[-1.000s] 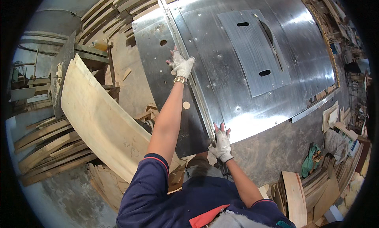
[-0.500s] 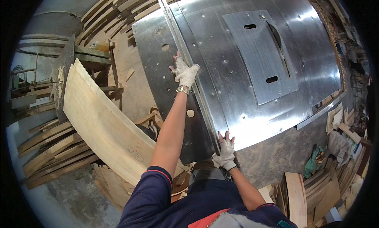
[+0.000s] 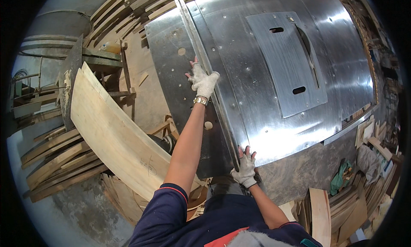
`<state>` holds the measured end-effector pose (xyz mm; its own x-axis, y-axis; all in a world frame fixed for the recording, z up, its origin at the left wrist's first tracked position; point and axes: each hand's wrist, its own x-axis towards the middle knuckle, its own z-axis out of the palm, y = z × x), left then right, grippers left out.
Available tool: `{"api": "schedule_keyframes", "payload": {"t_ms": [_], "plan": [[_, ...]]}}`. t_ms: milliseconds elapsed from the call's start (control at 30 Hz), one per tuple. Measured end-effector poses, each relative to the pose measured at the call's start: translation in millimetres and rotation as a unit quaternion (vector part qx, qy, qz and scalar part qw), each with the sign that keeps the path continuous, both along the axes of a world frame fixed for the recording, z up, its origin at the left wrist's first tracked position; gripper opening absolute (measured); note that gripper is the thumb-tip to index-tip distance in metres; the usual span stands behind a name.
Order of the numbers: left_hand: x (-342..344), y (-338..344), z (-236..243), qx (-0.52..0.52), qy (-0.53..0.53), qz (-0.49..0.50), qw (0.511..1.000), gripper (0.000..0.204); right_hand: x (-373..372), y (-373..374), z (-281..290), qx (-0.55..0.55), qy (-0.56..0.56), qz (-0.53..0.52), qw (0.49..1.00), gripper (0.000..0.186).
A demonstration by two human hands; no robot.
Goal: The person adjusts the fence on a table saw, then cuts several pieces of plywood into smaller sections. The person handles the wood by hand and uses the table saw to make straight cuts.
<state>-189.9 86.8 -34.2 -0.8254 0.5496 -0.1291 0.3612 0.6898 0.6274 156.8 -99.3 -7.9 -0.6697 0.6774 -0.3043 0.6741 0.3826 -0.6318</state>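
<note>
A large metal table [image 3: 312, 123] has a slotted insert plate [image 3: 287, 63], with a thin curved part in its slot. A long straight rail [image 3: 194, 35] runs along the table's left section. My left hand [image 3: 202, 80], in a white fingerless glove, rests beside the rail with fingers spread and thumb against it. My right hand [image 3: 245, 170], similarly gloved, lies at the rail's near end, fingers apart and pointing forward. Both hands touch the rail but do not wrap round it.
A long pale board [image 3: 115, 131] leans left of the table, by stacked planks [image 3: 64, 161] and a wooden frame [image 3: 126, 71]. More timber [image 3: 128, 7] lies behind. At right are board offcuts [image 3: 319, 212], a grey sack [image 3: 368, 161] and green cloth [image 3: 340, 178].
The table, rail and both hands appear slightly lower and further right in the view. The hands keep their places on the rail, with fingers still spread.
</note>
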Motion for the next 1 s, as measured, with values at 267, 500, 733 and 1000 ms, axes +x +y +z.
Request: {"api": "schedule_keyframes", "payload": {"t_ms": [267, 500, 733, 1000], "plan": [[-2, 1, 3, -0.047, -0.063, 0.019, 0.997, 0.105, -2, -3, -4, 0.01, -0.011, 0.001, 1.0, 0.102], [-6, -2, -6, -0.031, -0.061, -0.001, 0.998, 0.108, -3, -4, -3, 0.003, -0.011, 0.002, 1.0, 0.104], [-5, 0, -12, 0.016, -0.054, -0.03, 0.998, 0.107, -5, -1, -2, 0.007, -0.01, -0.003, 1.0, 0.105], [-10, 0, -17, 0.006, 0.001, -0.025, 1.0, 0.107, -4, 0, -7, 0.0, -0.023, 0.006, 1.0, 0.11]]}}
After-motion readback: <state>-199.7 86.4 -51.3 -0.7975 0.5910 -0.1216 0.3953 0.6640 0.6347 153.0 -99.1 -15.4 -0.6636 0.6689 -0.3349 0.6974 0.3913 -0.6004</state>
